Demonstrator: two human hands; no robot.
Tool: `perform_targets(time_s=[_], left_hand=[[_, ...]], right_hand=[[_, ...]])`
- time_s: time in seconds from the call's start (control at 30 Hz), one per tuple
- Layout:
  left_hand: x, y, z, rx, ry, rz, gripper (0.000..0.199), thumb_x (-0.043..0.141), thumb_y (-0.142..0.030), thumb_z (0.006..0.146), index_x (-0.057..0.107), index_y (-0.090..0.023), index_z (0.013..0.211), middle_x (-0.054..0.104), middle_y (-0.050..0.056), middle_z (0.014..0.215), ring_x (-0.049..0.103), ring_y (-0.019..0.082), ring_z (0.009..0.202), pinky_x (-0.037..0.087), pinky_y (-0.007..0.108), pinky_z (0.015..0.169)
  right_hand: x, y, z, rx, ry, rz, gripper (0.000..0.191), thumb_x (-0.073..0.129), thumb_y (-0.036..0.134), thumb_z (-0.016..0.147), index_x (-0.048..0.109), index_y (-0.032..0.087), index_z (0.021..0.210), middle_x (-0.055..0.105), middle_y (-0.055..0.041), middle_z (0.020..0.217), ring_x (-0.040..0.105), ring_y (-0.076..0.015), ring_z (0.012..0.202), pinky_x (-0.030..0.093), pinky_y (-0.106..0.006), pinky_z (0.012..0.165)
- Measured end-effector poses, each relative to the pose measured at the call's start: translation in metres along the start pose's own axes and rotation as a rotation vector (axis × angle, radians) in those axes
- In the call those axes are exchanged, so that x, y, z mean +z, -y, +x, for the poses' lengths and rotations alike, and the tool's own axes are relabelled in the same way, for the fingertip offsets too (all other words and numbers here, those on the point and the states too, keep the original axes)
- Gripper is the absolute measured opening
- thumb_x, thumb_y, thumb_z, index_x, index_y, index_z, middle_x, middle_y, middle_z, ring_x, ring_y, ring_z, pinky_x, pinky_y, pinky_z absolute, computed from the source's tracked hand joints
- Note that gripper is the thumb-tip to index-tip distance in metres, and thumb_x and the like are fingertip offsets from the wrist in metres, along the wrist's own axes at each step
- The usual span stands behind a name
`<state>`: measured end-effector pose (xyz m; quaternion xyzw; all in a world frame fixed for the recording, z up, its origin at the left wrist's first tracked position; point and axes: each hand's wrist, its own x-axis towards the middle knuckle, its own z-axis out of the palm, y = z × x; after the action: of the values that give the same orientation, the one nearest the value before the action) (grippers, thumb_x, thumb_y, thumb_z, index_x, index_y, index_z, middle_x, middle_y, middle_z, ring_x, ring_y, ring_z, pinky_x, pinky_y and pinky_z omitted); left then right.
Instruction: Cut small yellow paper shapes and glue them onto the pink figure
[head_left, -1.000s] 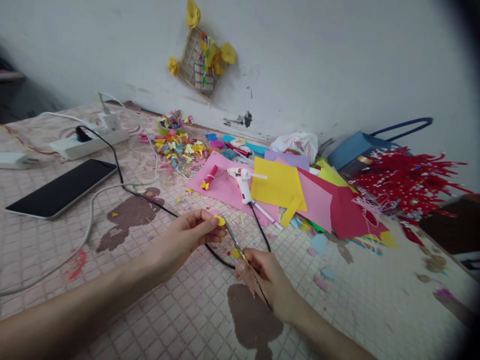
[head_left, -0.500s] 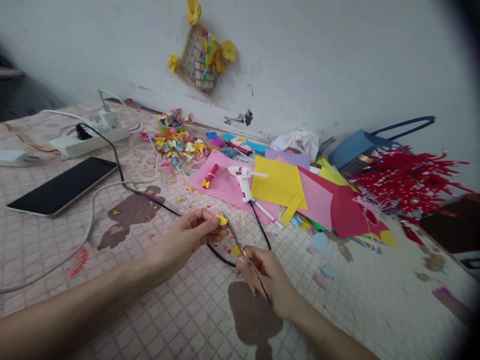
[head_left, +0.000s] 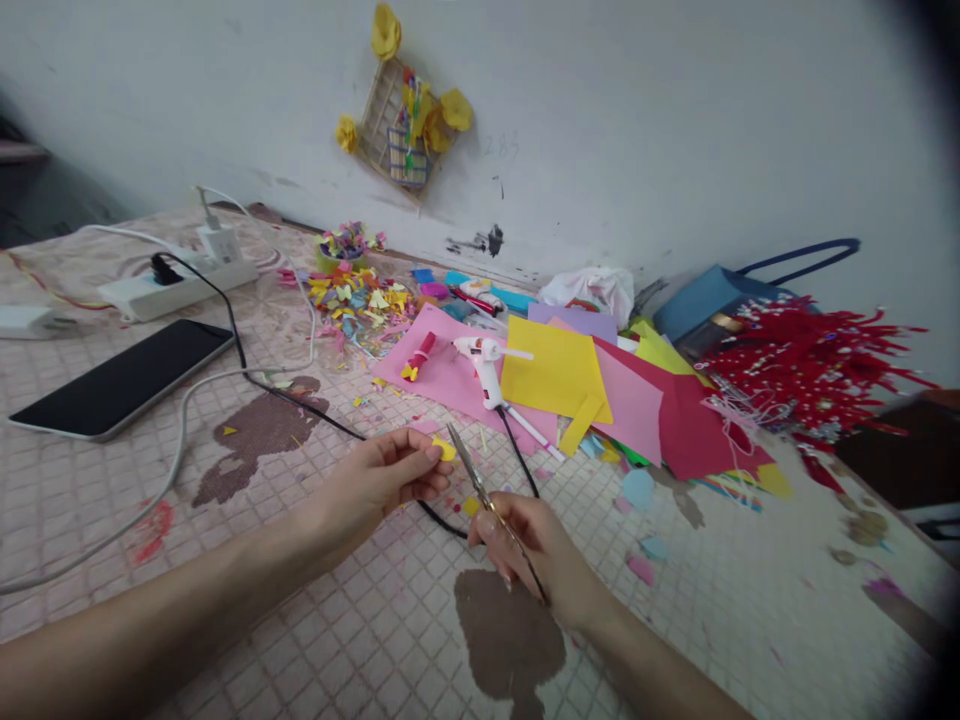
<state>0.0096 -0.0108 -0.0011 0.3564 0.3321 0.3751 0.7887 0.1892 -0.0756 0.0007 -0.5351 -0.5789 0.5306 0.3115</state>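
Between the thumb and fingers of my left hand [head_left: 397, 465] is a small piece of yellow paper [head_left: 444, 448]. My right hand [head_left: 525, 545] is closed around a pair of scissors [head_left: 474, 475], their narrow blades pointing up and left. The blade tips stand just right of the yellow paper, a small gap apart from it. Beyond both hands, a white glue gun [head_left: 484, 365] lies on a pink sheet [head_left: 401, 362], with a small red paper roll [head_left: 420, 356] to its left.
Coloured sheets [head_left: 551, 365] spread right of the glue gun, near a bunch of red stems [head_left: 810, 360]. Paper scraps [head_left: 364, 300] pile up at the back. On the left are a tablet [head_left: 124, 380] and a power strip [head_left: 176, 285]. A black cord [head_left: 330, 412] runs behind my hands.
The scissor blades have moved slightly away from the yellow paper, leaving a visible gap. The yellow piece is turned a little in my left fingers. Both hands stay nearly in place.
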Motion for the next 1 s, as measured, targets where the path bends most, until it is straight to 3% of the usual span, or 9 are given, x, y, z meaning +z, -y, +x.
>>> perform_targets(time_s=[0.5,1.0], left_hand=[[0.0004,0.0002,-0.0002,0.056,-0.008,-0.033,0.012,0.066,-0.023,0.077,0.059,-0.014,0.075,0.071,0.005,0.08,0.064,0.012,0.072,0.047,0.023,0.07],[-0.0008,0.0038,-0.0001,0.124,0.019,0.003,0.012,0.064,-0.025,0.079,0.06,-0.015,0.074,0.066,0.002,0.074,0.059,0.011,0.069,0.044,0.023,0.067]], right_hand=[[-0.0045,0.0011,-0.0036,-0.125,-0.04,-0.056,0.046,0.037,0.058,0.087,0.045,0.017,0.067,0.036,0.0058,0.051,0.035,-0.0091,0.049,0.027,-0.024,0.049],[0.0022,0.0036,-0.004,-0.073,0.006,-0.143,0.045,0.043,0.057,0.084,0.047,0.017,0.065,0.035,0.0054,0.052,0.032,-0.0086,0.047,0.022,-0.023,0.044]])
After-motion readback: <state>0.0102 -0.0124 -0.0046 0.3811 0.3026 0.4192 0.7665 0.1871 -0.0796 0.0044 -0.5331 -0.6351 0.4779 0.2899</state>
